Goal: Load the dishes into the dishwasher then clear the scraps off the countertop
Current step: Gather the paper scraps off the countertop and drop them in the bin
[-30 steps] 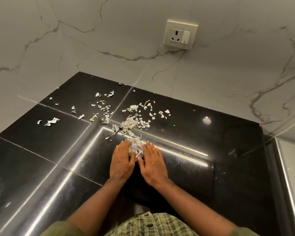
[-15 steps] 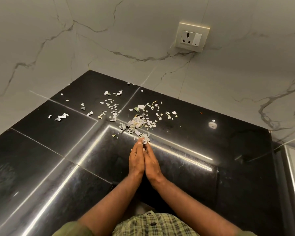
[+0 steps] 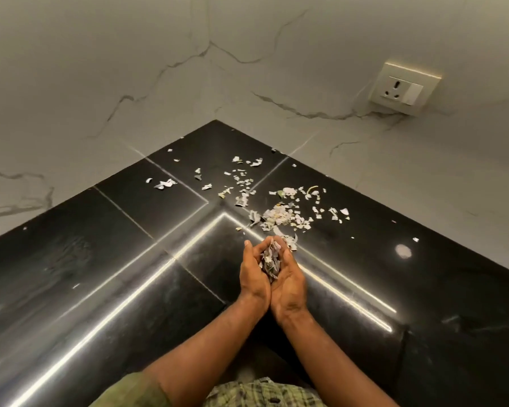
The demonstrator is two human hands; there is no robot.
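Item: a handful of scraps (image 3: 269, 259), pale torn bits, cupped between two hands pressed together at their heels and outer edges, the fingers curled up around the pile. Left hand (image 3: 253, 274) forms the left wall of the cup; right hand (image 3: 290, 282) forms the right wall, the two touching along their length. Both are raised just above the black countertop (image 3: 115, 274), near its middle. Item: loose scraps (image 3: 279, 215) lying on the counter just beyond the fingertips, thickest at the centre, thinning toward the far corner, with a few stray pieces (image 3: 163, 184) off to the left. Item: marble-patterned wall (image 3: 130, 69) behind the counter on both sides of the corner. Item: wall socket (image 3: 403, 88) with switch, far right. Item: green checked shirt (image 3: 262, 393), near edge.
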